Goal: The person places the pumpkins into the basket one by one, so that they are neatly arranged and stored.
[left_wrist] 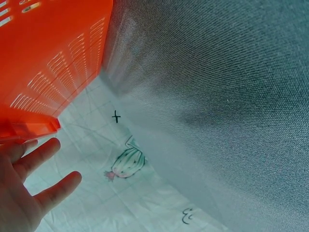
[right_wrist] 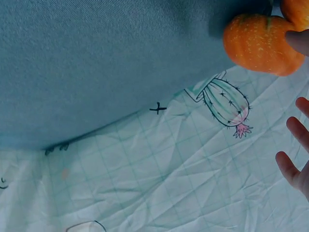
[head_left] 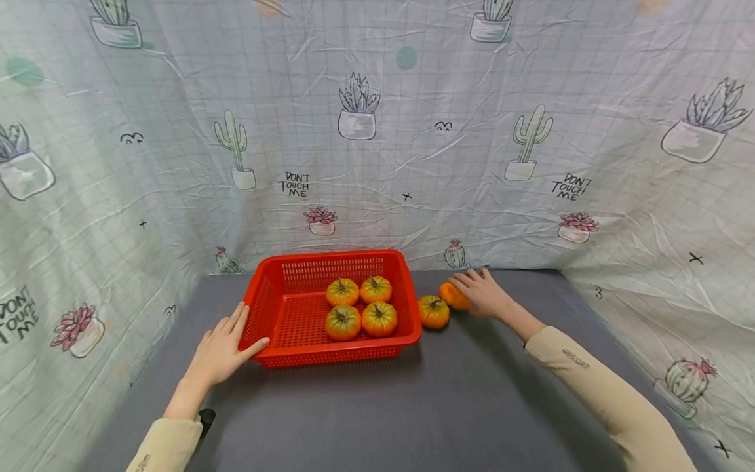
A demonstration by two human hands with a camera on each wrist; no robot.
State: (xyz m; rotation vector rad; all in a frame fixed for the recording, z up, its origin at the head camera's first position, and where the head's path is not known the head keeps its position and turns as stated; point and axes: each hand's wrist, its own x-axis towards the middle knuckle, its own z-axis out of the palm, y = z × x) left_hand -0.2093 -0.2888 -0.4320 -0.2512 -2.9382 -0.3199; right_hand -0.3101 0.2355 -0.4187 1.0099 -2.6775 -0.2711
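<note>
A red plastic basket (head_left: 330,357) with slotted walls stands on the dark table and holds several small orange-yellow pumpkins (head_left: 379,319) at its right side. My left hand (head_left: 223,347) rests on its left front corner, the thumb on the front rim and the fingers extended along the left rim. To the basket's right sits one pumpkin (head_left: 433,312), with a more orange pumpkin (head_left: 453,296) just behind it. Beside that one is my right hand (head_left: 482,293), partly covering it. In the right wrist view the thumb overlaps the orange pumpkin (right_wrist: 258,46), and the other fingers are spread away from it.
Behind the table (head_left: 366,413) and along both sides hangs a pale curtain (head_left: 407,164) printed with cacti and potted plants. The basket's back wall is near the table's far edge.
</note>
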